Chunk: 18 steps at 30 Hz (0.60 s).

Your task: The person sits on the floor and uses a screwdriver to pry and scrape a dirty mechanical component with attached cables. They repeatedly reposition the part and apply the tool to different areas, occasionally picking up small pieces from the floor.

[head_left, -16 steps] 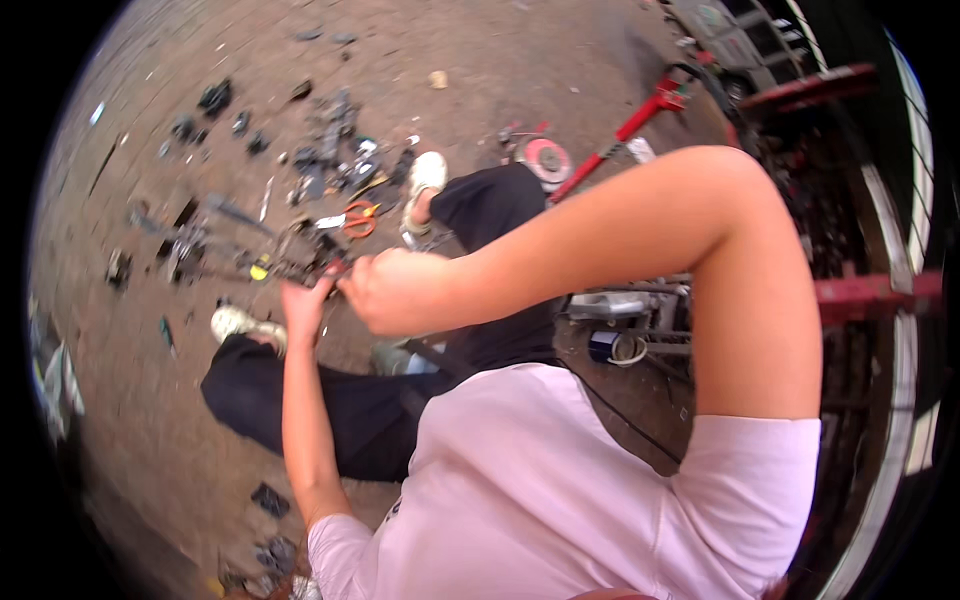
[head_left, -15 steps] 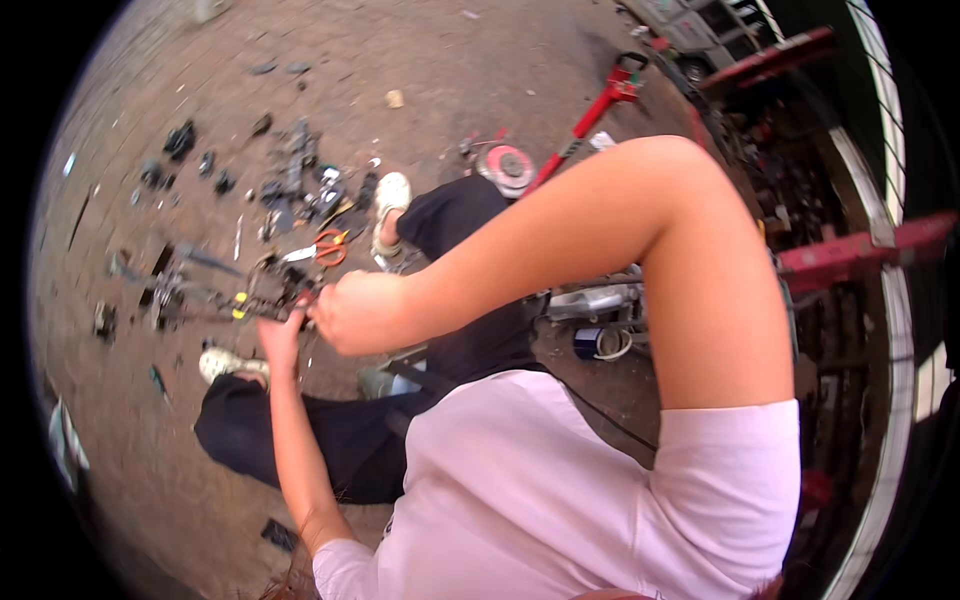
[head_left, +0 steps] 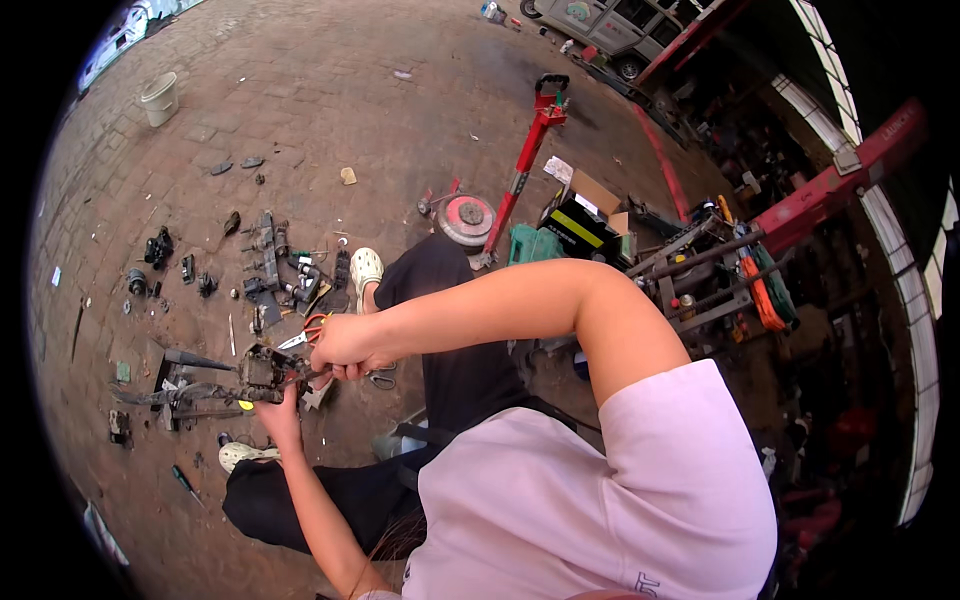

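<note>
My left hand (head_left: 277, 418) grips a dark, greasy metal assembly (head_left: 262, 368) with hoses and bars reaching left, and a small yellow piece shows beside that hand. At the assembly's right end, my right hand (head_left: 343, 350) is closed around a slim tool or rod, too hidden to name. Orange-handled scissors (head_left: 297, 339) lie just beyond my hands. My legs are spread on the brick floor (head_left: 150, 200), with a pale clog (head_left: 366, 272) on each foot.
Loose black parts (head_left: 158, 248) and a screwdriver (head_left: 183, 481) lie leftward. A white bucket (head_left: 160, 100) stands farther back. Rightward are a red jack (head_left: 530, 150), an open box (head_left: 580, 225), a green case (head_left: 533, 243), a cart of tools (head_left: 700, 290), red beams (head_left: 860, 170) and a vehicle (head_left: 620, 30).
The view has tilted upward, showing more floor, the box and the vehicle. My right elbow sits lower, and the right hand is a little farther up from the left, still at the assembly.
</note>
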Tool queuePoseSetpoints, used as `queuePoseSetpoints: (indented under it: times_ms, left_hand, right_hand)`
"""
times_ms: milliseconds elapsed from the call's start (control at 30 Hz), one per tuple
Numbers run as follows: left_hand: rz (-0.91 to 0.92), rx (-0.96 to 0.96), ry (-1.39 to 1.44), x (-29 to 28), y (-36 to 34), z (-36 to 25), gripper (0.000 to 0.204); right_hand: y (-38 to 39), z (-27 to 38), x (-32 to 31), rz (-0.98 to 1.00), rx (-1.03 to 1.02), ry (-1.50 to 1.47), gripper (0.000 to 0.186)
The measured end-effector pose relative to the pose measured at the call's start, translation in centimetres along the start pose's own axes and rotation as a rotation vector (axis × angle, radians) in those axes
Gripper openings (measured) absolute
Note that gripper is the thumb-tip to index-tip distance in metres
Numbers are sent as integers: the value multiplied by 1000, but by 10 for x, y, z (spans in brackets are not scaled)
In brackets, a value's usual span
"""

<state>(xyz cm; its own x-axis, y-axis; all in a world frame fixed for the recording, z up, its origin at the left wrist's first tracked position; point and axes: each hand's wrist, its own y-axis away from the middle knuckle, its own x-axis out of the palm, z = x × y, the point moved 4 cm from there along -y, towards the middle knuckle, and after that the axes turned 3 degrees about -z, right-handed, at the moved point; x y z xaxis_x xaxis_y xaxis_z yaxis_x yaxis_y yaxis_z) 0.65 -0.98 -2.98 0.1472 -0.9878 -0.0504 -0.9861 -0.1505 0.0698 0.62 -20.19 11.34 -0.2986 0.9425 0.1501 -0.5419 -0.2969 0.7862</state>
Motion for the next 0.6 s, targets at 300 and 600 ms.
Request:
queuePoseSetpoints:
  times_ms: [300, 600]
  left_hand:
    - [8, 2, 45, 0, -4, -24, 46]
    - [-203, 179, 149, -14, 5, -40, 48]
  right_hand:
    - [47, 31, 45, -64, -877, 1742, 26]
    - [47, 34, 20, -96, -506, 569, 21]
